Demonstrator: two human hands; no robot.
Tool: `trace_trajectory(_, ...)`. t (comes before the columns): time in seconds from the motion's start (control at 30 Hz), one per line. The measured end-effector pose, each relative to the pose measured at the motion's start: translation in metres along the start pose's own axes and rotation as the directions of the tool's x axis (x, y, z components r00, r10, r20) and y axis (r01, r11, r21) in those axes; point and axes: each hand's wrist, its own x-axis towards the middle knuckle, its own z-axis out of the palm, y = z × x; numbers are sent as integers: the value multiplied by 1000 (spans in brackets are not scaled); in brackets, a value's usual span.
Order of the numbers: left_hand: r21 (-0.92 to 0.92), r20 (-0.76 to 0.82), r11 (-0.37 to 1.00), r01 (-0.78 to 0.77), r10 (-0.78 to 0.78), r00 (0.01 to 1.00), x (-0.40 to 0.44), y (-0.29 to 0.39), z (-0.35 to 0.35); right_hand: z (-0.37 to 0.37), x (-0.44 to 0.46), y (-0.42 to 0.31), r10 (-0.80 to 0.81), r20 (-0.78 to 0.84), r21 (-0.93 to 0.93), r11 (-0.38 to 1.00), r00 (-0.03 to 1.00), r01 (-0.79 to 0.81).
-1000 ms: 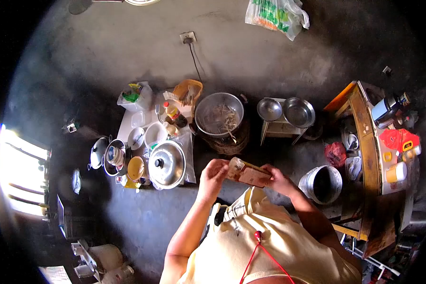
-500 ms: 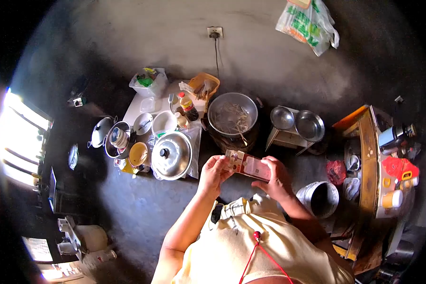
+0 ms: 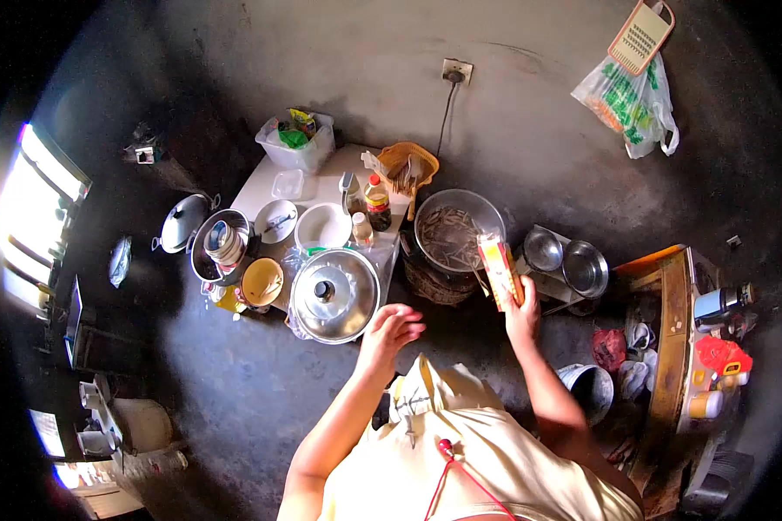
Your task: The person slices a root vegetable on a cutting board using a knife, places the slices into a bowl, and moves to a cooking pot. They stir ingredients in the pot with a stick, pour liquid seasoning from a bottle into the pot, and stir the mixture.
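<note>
My right hand [image 3: 521, 313] grips a small red-and-yellow carton [image 3: 500, 276]. The carton is tilted, its upper end at the right rim of a big metal pan [image 3: 434, 201]. Thin, pale strips of food [image 3: 450, 234] lie in the pan, but steam or glare makes them hard to identify. My left hand [image 3: 393, 333] is empty, its fingers loosely bent and apart, just right of a domed pot lid [image 3: 343, 308]. A stick-like utensil handle at the pan's lower right is partly hidden by the carton.
On the low table [image 3: 261, 187] stand a sauce bottle [image 3: 378, 208], a white bowl [image 3: 321, 227], a yellow bowl [image 3: 261, 282] and a wicker basket [image 3: 408, 161]. Two metal basins [image 3: 585, 269] sit on a stand right of the pan. A bucket [image 3: 587, 391] is on the floor.
My left hand has let go of the carton and drawn slightly down. My right hand has carried it up and forward to the pan's edge, turning it steeper. The view has shifted.
</note>
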Motion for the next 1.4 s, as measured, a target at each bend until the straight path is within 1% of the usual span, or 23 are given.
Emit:
trace_trajectory(0.03,27,-54,1000,3,-2,999,-5,2,-16,1,13,-9,62,65,61,996,996,-66)
trace_trajectory(0.1,-6,-159,1000,-6,5,987,-13,-1,-55,15,36,2,25,54,14,1000,998,-26)
trace_trajectory(0.17,23,-330,1000,-17,24,944,-27,-2,-85,25,62,8,-94,42,-62,993,995,97)
trace_trajectory(0.23,-20,-470,999,-51,35,882,-46,-7,-109,35,86,13,-76,65,-74,994,995,81)
trace_trajectory(0.3,-37,-592,995,-97,56,804,-64,-15,-124,41,110,10,-136,76,-146,978,988,146)
trace_trajectory(0.33,-57,-643,990,-130,64,764,-72,-21,-127,47,124,17,-145,92,-141,977,985,157)
trace_trajectory(0.4,-99,-741,978,-185,51,670,-89,-38,-131,58,144,41,-115,184,-249,955,976,159)
trace_trajectory(0.43,-100,-752,977,-189,51,657,-95,-49,-126,62,153,49,-117,200,-240,957,973,164)
trace_trajectory(0.5,-140,-806,930,-340,93,585,-103,-71,-114,74,174,61,-188,149,-209,954,971,216)
trace_trajectory(0.53,-159,-826,917,-367,80,558,-102,-82,-106,78,180,64,-218,115,-204,950,969,238)
trace_trajectory(0.57,-159,-836,912,-377,79,543,-100,-91,-99,81,187,71,-225,131,-193,949,965,248)
trace_trajectory(0.63,-223,-840,914,-339,-4,543,-97,-105,-73,92,198,93,-252,247,-246,918,936,312)
trace_trajectory(0.67,-232,-838,909,-347,-6,546,-93,-110,-59,102,203,112,-170,317,-246,935,933,254)
trace_trajectory(0.7,-231,-850,905,-358,-8,527,-89,-112,-46,103,208,115,-177,337,-233,936,925,264)
trace_trajectory(0.77,-252,-838,888,-384,-2,546,-82,-110,-26,107,213,119,-212,322,-258,918,923,301)
trace_trajectory(0.8,-238,-838,881,-409,27,545,-81,-109,-17,109,218,122,-255,326,-229,913,910,338)
trace_trajectory(0.93,-223,-868,884,-410,12,497,-82,-114,-3,110,228,125,-256,380,-175,924,889,340)
trace_trajectory(1.0,-208,-886,885,-416,10,464,-84,-115,1,112,234,125,-365,328,-156,889,871,431)
trace_trajectory(1.03,-199,-895,887,-416,8,446,-83,-115,3,117,235,137,-369,339,-149,887,865,437)
trace_trajectory(1.1,-207,-899,883,-422,-1,438,-82,-114,8,125,234,157,-304,405,-271,861,862,431)
trace_trajectory(1.2,-194,-898,883,-427,16,440,-79,-111,15,128,243,155,-312,376,-212,888,872,409)
trace_trajectory(1.33,-184,-895,886,-425,28,445,-69,-110,19,121,248,140,-335,407,-185,881,850,436)
trace_trajectory(1.4,-178,-891,887,-425,37,452,-66,-108,18,120,248,136,-312,386,-144,909,868,390)
